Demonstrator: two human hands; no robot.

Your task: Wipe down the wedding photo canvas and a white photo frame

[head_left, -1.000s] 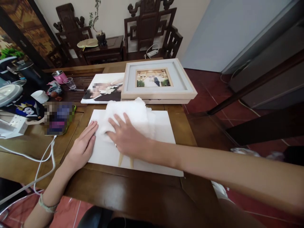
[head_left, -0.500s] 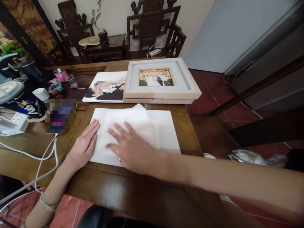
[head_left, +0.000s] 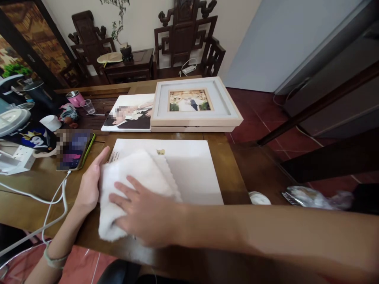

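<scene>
A white board (head_left: 195, 169) lies flat on the wooden table, with a small gold mark near its top edge and small print near its left edge. Over its left part, and past its front edge, is a folded white cloth (head_left: 133, 169) with a scalloped border. My right hand (head_left: 142, 209) presses down on the cloth, fingers spread across it and thumb sunk into a fold. At the board's left edge, my left hand (head_left: 91, 181) is turned on its side with fingers stretched out, beside the cloth; part of it is hidden by the cloth.
Behind the board, a light wooden picture frame (head_left: 192, 122) rests on another similar frame, next to a photo panel (head_left: 127, 114). At left are a phone (head_left: 75, 152) on a white cable, a black tumbler (head_left: 32, 138), a pink cup (head_left: 75, 99) and a power strip (head_left: 17, 159).
My right hand has brought the cloth left and toward me, uncovering the gold mark. My left hand has turned from lying flat on the board onto its side at the edge.
</scene>
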